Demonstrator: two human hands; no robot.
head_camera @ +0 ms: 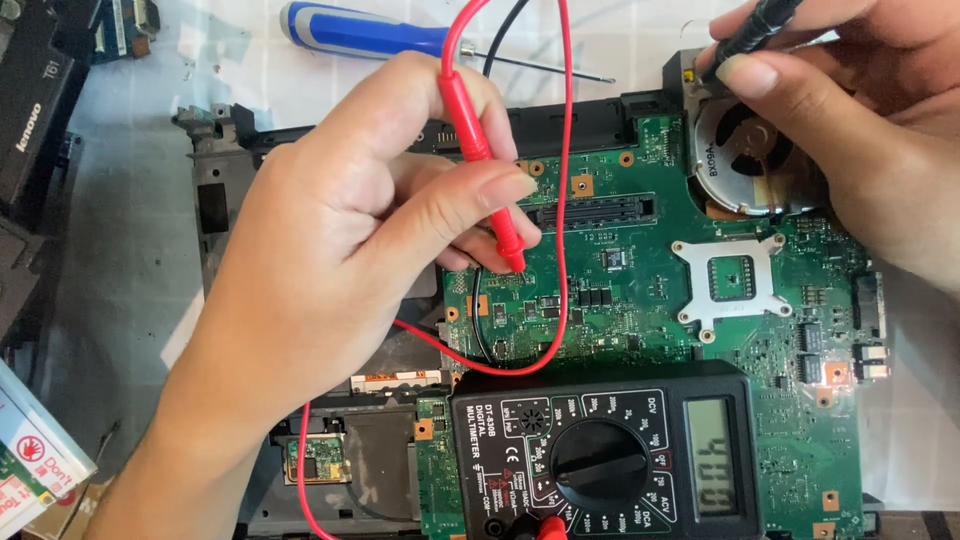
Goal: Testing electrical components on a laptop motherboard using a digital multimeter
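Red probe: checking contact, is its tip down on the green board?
Yes, the left hand holds the red probe with its tip on the green board.

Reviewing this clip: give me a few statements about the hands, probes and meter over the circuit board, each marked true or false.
1. The left hand holds a red probe with its tip down on the green circuit board. True.
2. The right hand holds a blue-handled screwdriver. False: it holds a black probe near the fan; the screwdriver lies untouched on the table above the board.
3. A black multimeter lies over the board's lower edge. True.
4. The multimeter's display is dark and blank. False: the display shows digits.
5. The fan sits at the board's lower left corner. False: it is at the upper right, under the right hand.
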